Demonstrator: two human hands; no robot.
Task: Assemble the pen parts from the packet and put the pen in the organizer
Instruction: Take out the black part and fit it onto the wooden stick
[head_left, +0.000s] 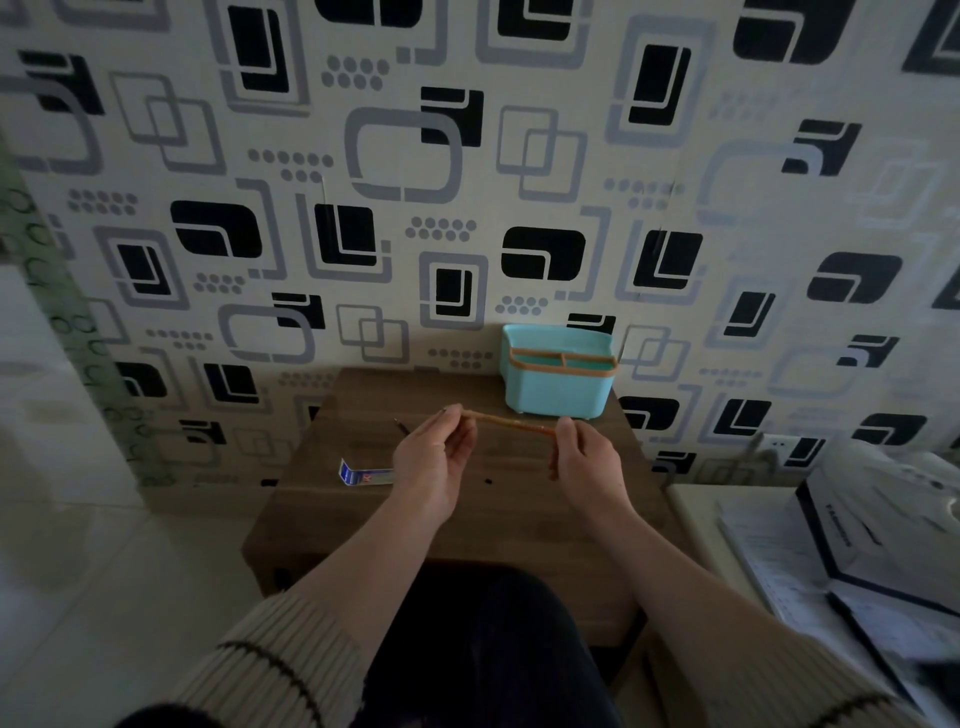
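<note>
An orange-brown pen barrel (506, 420) is held level above the small wooden table (519, 514), one end in each hand. My left hand (434, 460) pinches its left end, where a thin dark tip sticks out. My right hand (582, 462) grips its right end; another orange piece seems to hang below those fingers. The light blue organizer (558, 387) with an orange rim stands at the table's back right, just behind the pen. A thin dark pen part (401, 426) lies on the table left of my left hand. The blue-and-white packet (363, 474) lies at the table's left edge.
A patterned wall rises right behind the table. A small dark speck (487, 481) lies on the tabletop between my hands. To the right stands a white surface with a black-and-white box (878, 530) and papers. Pale floor lies to the left.
</note>
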